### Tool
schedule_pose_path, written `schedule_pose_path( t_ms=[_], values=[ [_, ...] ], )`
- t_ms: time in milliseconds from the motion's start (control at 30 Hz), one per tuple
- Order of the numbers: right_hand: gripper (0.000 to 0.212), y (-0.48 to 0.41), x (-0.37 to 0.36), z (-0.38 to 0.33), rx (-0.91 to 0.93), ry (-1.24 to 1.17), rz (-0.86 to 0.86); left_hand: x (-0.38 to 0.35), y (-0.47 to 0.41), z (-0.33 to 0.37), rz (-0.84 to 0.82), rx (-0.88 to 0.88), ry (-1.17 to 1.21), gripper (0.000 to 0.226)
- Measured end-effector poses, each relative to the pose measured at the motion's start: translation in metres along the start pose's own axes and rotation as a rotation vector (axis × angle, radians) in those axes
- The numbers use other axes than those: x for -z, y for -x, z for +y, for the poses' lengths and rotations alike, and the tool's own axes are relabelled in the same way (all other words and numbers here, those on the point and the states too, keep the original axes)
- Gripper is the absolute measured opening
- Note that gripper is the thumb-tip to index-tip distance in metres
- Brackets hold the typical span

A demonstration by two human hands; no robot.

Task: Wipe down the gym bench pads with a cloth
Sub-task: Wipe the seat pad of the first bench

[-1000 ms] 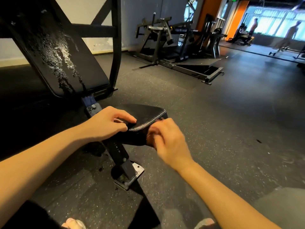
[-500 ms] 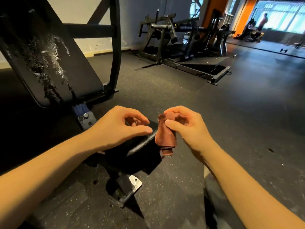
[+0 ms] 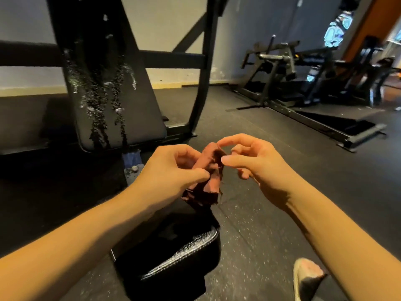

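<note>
Head view, from the upper left: a black back pad (image 3: 112, 101), tilted steeply, streaked down its middle with wet drops and runs. Behind it and just to its right, black frame bars (image 3: 204, 61) against a pale wall (image 3: 156, 29). Left of centre, the left hand (image 3: 171, 170), thumb and curled fingers pinching a reddish-brown cloth (image 3: 208, 179) at its middle. Below that hand, toward the bottom centre, the black seat pad (image 3: 173, 257), glossy along its stitched front edge; the cloth's lower end close over its far end, touching or not, cannot tell. At centre, the cloth itself, bunched and upright between both hands, raised above the seat pad. Right of centre, the right hand (image 3: 260, 168), forefinger and thumb closed narrowly on the upper corner of the cloth, other fingers loosely curled beside it. At the lower right, the toe of a light shoe (image 3: 308, 276) on the speckled dark floor (image 3: 282, 192). At the upper right, blurred weight machines (image 3: 282, 68), well apart from both pads.
</note>
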State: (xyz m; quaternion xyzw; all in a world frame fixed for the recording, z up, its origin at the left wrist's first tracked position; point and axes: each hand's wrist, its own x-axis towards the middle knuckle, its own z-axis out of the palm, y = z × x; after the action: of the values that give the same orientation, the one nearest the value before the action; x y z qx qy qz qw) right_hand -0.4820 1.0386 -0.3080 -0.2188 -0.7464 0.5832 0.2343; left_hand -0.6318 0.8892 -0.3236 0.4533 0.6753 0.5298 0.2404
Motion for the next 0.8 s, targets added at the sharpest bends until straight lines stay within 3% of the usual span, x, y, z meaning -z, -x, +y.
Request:
schedule_pose_path(
  t_ms=[133, 367, 500, 667, 800],
  values=[
    [0.029, -0.031, 0.017, -0.002, 0.007, 0.003, -0.264, -0.003, -0.007, 0.015, 0.017, 0.091, 0.112, 0.020],
    [0.022, -0.073, 0.032, 0.003, 0.064, 0.013, -0.415, -0.018, -0.018, 0.015, 0.155, 0.232, 0.017, 0.010],
    [0.003, -0.099, 0.033, 0.018, 0.070, 0.048, -0.442, -0.028, -0.016, 0.003, 0.270, 0.281, -0.240, 0.015],
    [0.009, -0.146, 0.026, 0.075, -0.037, 0.243, -0.461, -0.052, 0.006, -0.008, 0.396, 0.466, -0.544, 0.025],
    [0.017, -0.149, 0.018, 0.129, -0.164, 0.222, -0.516, -0.080, 0.023, -0.002, 0.474, 0.497, -0.737, 0.034]
  ],
)
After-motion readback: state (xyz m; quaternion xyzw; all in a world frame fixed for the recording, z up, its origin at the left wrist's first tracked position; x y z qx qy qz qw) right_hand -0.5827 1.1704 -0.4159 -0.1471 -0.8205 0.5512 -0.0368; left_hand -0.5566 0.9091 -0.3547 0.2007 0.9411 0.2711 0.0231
